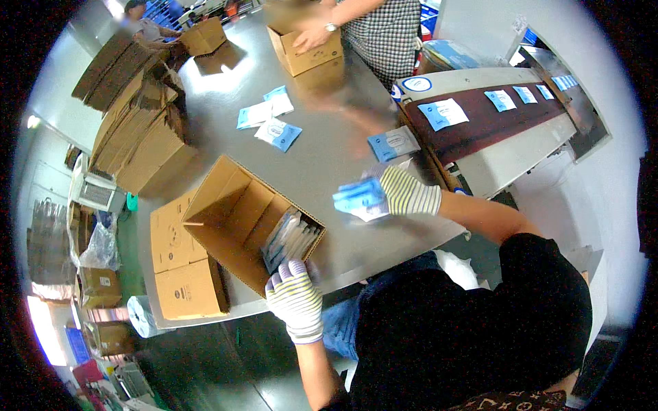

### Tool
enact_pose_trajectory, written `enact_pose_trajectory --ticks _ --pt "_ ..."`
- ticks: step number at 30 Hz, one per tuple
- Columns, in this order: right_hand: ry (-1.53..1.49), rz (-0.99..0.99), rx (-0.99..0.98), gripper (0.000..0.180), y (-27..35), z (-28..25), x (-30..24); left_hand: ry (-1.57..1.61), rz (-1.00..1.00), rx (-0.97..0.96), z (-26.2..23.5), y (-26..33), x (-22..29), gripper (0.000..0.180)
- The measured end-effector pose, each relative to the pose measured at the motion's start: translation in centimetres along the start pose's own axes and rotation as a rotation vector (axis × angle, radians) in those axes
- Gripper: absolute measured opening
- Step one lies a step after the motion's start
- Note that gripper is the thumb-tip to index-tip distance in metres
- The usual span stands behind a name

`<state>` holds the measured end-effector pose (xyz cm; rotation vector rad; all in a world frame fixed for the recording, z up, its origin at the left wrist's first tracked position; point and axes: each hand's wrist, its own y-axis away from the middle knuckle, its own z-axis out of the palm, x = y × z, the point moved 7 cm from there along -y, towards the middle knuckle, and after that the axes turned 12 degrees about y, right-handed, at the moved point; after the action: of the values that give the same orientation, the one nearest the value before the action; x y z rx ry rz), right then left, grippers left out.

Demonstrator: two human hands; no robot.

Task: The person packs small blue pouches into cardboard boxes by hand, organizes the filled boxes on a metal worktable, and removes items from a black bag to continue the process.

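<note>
A stack of blue and white packets [361,198] is in my right hand [410,191], closed round it above the metal table, right of an open cardboard box [229,222]. My left hand [295,298] grips the box's near edge, its fingertips curled over the rim. Both hands wear striped knit gloves. Inside the box, several packets [291,240] stand in a row along the right end; the rest of its floor is bare cardboard. Beyond my right hand, another packet [393,144] lies by the conveyor's end. The fingers under the held stack are hidden.
Several loose packets [274,123] lie mid-table [329,123]. A conveyor [473,127] at right carries spaced packets. Flattened cartons [133,123] are piled at left, beside closed boxes [181,253]. Across the table, a co-worker's hand [313,38] rests on another box [308,58]; a second person stands far left.
</note>
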<state>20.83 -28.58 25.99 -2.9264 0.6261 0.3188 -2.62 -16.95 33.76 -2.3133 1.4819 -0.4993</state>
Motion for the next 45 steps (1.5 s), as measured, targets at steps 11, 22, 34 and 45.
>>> enact_pose_trajectory --ticks 11,22,34,45 --pt "-0.011 -0.032 0.155 0.052 -3.1 2.9 0.2 0.034 -0.021 -0.023 0.0 -0.5 -0.2 0.018" --pt "-0.035 -0.04 0.477 0.059 3.3 1.2 -1.6 0.169 0.063 0.12 0.7 1.5 0.6 0.017" --pt "0.072 -0.568 -0.086 0.071 -11.7 -4.0 -23.0 0.092 -0.026 0.005 4.9 3.3 1.3 0.021" --pt "0.127 -0.935 -0.161 0.079 -8.1 -4.0 -23.6 0.073 0.108 0.014 5.6 6.3 2.3 0.038"
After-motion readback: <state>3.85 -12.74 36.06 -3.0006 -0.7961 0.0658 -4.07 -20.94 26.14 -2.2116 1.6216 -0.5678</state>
